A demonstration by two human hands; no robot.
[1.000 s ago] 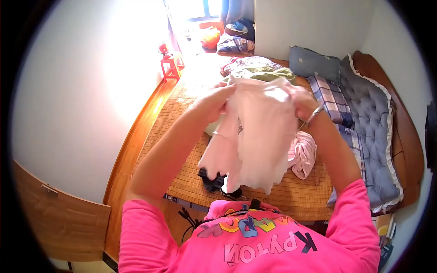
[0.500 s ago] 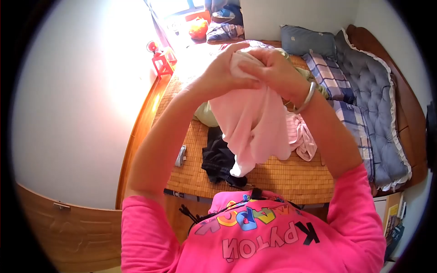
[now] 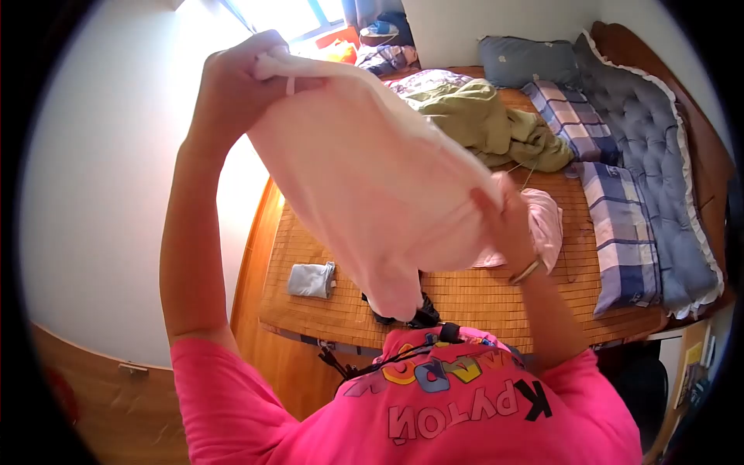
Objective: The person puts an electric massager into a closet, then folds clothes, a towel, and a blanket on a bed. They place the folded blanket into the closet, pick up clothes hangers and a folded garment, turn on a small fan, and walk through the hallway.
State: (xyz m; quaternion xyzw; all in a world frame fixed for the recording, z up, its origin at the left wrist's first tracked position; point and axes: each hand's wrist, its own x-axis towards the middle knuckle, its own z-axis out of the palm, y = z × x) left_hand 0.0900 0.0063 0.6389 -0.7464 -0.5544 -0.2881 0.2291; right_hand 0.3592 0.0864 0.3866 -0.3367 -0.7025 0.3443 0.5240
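A pale pink piece of clothing, thin and soft, is stretched in the air between my hands. My left hand, raised high at the upper left, grips one end, where a narrow white loop or strap shows by the fingers. Lower and to the right, my right hand is closed on the other side of the cloth; it is a little blurred. The garment's exact kind cannot be made out. Below it, a black garment lies mostly hidden on the mat. Behind my right wrist rests a pink striped garment.
The bed has a woven bamboo mat. A folded grey cloth lies at its left, an olive-green blanket at the back. Plaid pillows, a grey pillow and a grey padded cushion line the right side.
My hands have moved apart, the left up and leftward, the right down and rightward. The pale pink garment, bunched before, is spread out between them. My view has shifted slightly.
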